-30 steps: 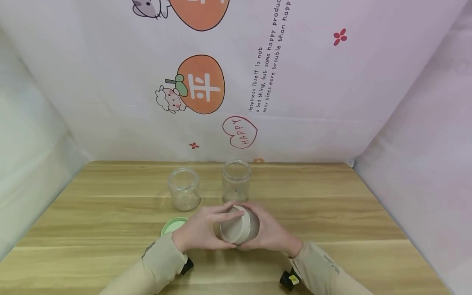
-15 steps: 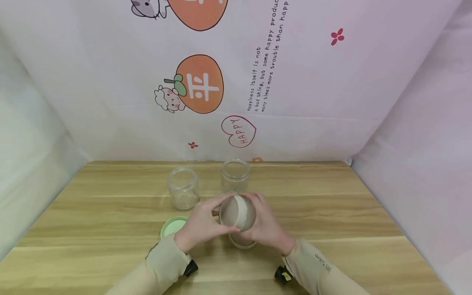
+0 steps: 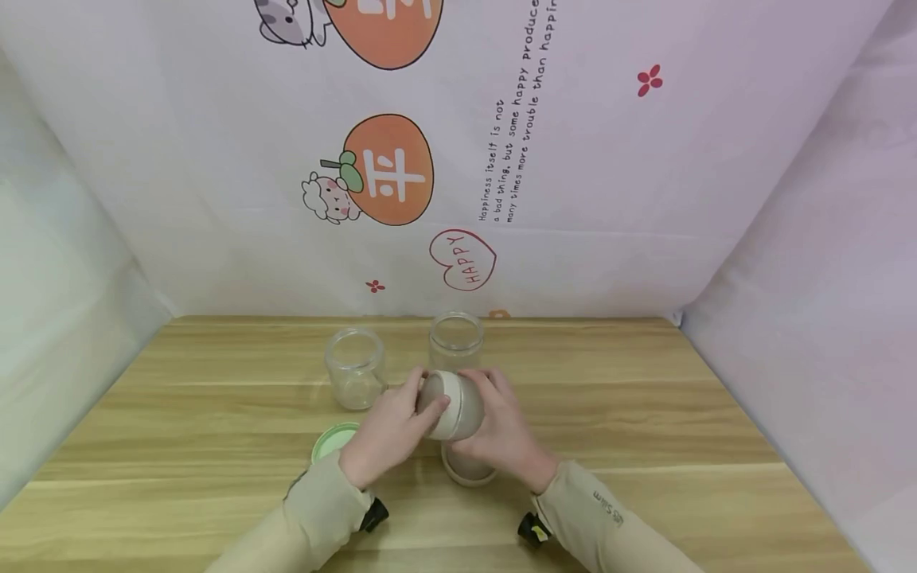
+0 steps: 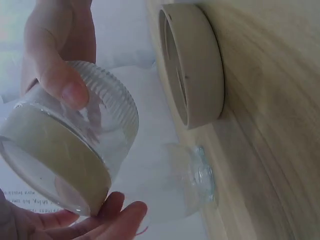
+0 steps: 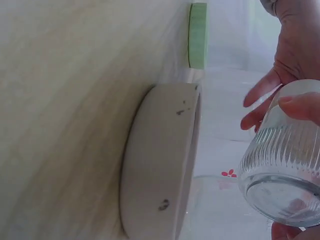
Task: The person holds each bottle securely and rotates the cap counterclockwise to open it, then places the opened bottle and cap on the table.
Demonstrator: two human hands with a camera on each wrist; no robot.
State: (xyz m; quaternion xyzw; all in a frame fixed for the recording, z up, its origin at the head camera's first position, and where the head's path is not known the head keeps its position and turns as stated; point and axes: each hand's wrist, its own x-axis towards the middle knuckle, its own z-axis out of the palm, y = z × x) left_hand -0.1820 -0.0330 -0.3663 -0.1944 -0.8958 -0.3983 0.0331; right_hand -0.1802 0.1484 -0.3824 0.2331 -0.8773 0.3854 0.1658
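Both hands hold a clear ribbed glass jar with a wide beige band around one end, tilted on its side above the table. My left hand grips the banded end, thumb on the band. On the glass body, my right hand holds the other side; its thumb presses the glass in the left wrist view. Below the jar lies a round beige lid-like piece with a raised wall and some dark marks, partly hidden by my right hand in the head view.
Two clear jars stand toward the back: a shorter jar at left and a taller jar behind my hands. A green lid lies left of my left hand, partly covered. Wooden table meets a white printed backdrop.
The jar has been lifted from over the beige piece, moved slightly left and away, and tilted so its banded end faces left. The beige piece has come into sight beneath.
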